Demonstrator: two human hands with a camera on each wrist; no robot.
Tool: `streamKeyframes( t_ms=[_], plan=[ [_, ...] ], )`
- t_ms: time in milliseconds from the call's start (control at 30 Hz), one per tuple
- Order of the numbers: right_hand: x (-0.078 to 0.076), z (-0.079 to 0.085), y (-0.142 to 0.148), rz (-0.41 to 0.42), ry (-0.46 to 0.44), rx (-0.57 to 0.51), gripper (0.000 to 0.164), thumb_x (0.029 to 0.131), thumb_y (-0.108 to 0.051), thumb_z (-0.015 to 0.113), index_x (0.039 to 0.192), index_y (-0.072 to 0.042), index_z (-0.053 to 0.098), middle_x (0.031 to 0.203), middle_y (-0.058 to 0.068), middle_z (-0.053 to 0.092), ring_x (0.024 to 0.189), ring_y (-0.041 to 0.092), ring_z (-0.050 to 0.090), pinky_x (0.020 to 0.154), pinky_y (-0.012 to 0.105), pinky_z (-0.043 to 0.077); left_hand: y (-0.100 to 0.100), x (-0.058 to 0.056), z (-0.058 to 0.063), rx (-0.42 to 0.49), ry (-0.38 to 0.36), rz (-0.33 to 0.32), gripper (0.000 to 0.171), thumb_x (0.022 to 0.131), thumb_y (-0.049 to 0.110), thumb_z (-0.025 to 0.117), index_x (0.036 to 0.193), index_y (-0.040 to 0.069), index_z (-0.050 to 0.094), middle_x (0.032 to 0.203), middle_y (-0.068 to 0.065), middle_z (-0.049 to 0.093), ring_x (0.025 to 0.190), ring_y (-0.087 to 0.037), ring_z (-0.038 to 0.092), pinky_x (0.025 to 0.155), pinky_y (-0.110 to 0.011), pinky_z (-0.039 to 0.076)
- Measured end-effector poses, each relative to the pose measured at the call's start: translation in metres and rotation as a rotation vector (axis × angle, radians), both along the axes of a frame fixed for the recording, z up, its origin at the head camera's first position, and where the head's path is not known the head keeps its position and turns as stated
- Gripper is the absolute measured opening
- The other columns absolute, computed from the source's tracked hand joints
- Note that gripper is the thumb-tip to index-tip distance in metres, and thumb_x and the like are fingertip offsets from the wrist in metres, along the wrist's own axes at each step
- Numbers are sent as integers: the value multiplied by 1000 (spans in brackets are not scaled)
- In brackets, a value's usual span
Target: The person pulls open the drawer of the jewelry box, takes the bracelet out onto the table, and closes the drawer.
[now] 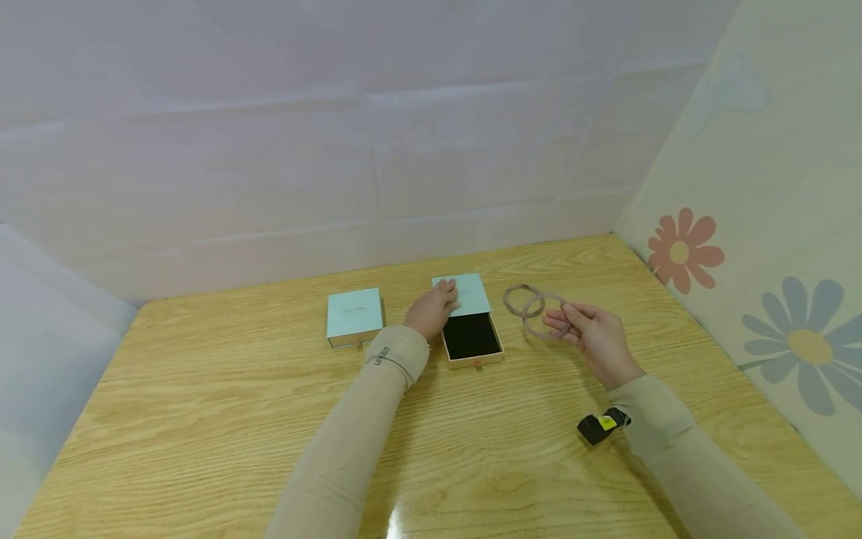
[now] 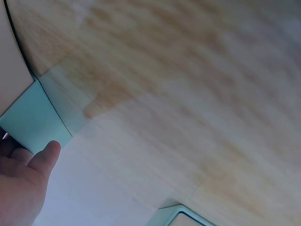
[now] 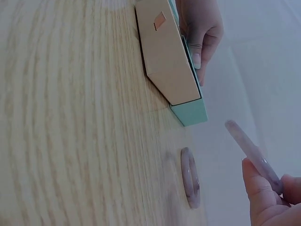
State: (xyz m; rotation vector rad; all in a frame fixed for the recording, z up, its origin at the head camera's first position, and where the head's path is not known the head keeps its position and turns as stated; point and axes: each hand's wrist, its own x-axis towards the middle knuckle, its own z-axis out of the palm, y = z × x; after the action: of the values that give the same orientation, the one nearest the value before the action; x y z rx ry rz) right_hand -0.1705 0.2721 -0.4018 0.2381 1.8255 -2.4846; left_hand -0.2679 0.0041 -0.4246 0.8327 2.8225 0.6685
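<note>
My right hand (image 1: 599, 333) pinches a pale mauve bangle (image 3: 254, 154) between thumb and fingers, raised above the table. Behind it on the wood lies a second, darker bangle (image 1: 512, 301). My left hand (image 1: 433, 311) rests on the turquoise lid of a gift box (image 1: 474, 293), with its fingertips on top. In the left wrist view one digit (image 2: 47, 157) touches the box's side wall. The box's drawer (image 1: 500, 340) is pulled out toward me and shows a black lining. From the head view the held bangle overlaps the lying one.
A second turquoise box (image 1: 353, 311), closed, stands to the left of the open one. A black strap with a yellow patch (image 1: 604, 424) hangs at my right wrist. Pale cloth walls (image 1: 269, 150) border the wooden table (image 1: 202, 419), with printed flowers at the right.
</note>
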Motion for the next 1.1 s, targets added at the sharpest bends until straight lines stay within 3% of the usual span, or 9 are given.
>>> streamKeyframes(
  t_ms=[467, 833, 1100],
  plan=[
    [-2, -5, 3, -11, -53, 31, 24, 102, -12, 51, 118, 5, 48, 87, 1, 73, 83, 9, 71, 77, 21, 60, -1, 0, -1, 5, 15, -3, 44, 105, 17, 44, 146, 1, 43, 156, -13, 30, 145, -27, 23, 114, -34, 35],
    [-3, -10, 5, 25, -101, 73, 53, 104, -14, 48, 141, 18, 27, 89, 1, 71, 86, 8, 69, 81, 21, 59, 0, -1, 0, 0, 2, 5, 45, 105, 18, 44, 146, 1, 42, 156, -13, 29, 145, -26, 21, 115, -33, 34],
    [-4, -11, 4, 31, -120, 85, 47, 104, -13, 47, 136, 20, 33, 87, 1, 72, 84, 7, 70, 67, 14, 57, 0, 1, 2, 1, -12, 8, 44, 105, 17, 43, 146, 1, 41, 156, -12, 28, 145, -26, 21, 117, -31, 31]
  ],
)
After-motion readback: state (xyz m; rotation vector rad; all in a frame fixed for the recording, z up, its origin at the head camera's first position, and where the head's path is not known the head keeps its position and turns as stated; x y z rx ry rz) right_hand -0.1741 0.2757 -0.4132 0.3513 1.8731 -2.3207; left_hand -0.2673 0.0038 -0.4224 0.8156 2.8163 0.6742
